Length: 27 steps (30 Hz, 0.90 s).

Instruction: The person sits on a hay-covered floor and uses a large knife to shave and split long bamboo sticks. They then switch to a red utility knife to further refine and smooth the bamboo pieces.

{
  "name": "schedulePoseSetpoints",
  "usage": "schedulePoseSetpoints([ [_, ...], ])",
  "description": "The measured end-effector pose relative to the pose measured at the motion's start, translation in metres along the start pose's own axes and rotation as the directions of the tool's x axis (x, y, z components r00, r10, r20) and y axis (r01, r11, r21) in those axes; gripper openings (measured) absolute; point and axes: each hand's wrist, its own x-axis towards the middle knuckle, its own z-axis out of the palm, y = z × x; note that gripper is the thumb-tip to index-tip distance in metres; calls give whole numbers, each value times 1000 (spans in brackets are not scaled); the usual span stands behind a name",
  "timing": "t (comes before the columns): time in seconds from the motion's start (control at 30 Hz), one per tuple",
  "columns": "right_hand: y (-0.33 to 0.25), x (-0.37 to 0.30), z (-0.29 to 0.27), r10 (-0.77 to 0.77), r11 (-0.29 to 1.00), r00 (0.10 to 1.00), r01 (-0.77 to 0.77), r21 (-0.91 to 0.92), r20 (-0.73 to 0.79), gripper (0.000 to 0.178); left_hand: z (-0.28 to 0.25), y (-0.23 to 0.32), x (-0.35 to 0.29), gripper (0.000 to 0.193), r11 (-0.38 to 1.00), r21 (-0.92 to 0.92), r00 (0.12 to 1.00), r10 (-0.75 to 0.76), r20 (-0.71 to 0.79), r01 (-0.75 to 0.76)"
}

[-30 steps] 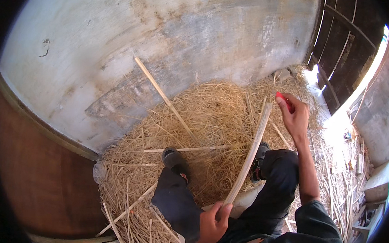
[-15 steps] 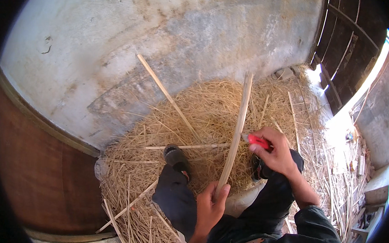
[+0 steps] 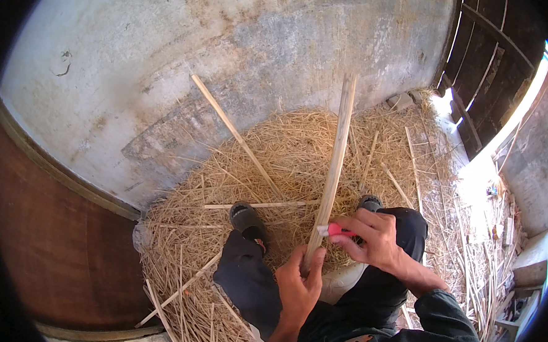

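My left hand (image 3: pixel 300 284) is closed round the lower end of a long, pale wooden strip (image 3: pixel 337 158) that rises, slightly tilted, toward the wall. In my right hand (image 3: pixel 377 240) I grip a red utility knife (image 3: pixel 336 229). Its blade end meets the strip's right edge, a short way above my left fingers. Part of the knife's body is hidden by my right fingers. Below the hands are my knees in dark trousers and my feet in dark sandals (image 3: pixel 247 220).
Shavings (image 3: pixel 297 139) cover the floor in a thick heap. One thin strip (image 3: pixel 235 133) leans against the stained wall (image 3: pixel 218 44), and several more lie about. A brown panel (image 3: pixel 67 244) stands at left, dark planks (image 3: pixel 497 54) at upper right.
My right hand has moved down and left with the knife, along the strip toward my left hand. The strip stands a little higher and more upright.
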Motion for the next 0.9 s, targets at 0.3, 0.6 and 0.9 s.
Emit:
schedulePoseSetpoints([
  [0.3, 14, 8, 2, 1, 1000, 999, -2, -20, -39, 23, -4, -1, -4, 30, 996, 9, 995, -86, 49, 86],
  [0.6, 92, 40, -38, 568, 822, 797, -560, 100, -204, 27, -15, -18, -58, 32, 994, -15, 980, -101, 171, 105],
  [0.9, 28, 25, -19, 482, 608, 830, -548, 575, 281, 32, -16, -17, -14, 29, 996, 20, 981, -92, 169, 90],
])
